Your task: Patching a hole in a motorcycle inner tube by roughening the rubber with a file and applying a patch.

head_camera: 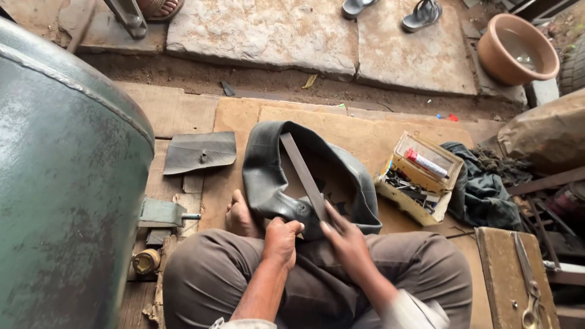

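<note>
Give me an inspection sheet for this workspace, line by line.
Surface: wooden boards on the ground, worn and dusty.
Job's things: black rubber inner tube looped on the boards; long flat metal file laid across it.
Clutter: cut rubber piece; open box of small parts; dark rags; scissors on a wooden block.
Grippers: left hand grips the tube; right hand holds the file's near end.
Cables: nothing seen.
Surroundings: large green metal tank, stone slabs, clay basin, sandals.
</note>
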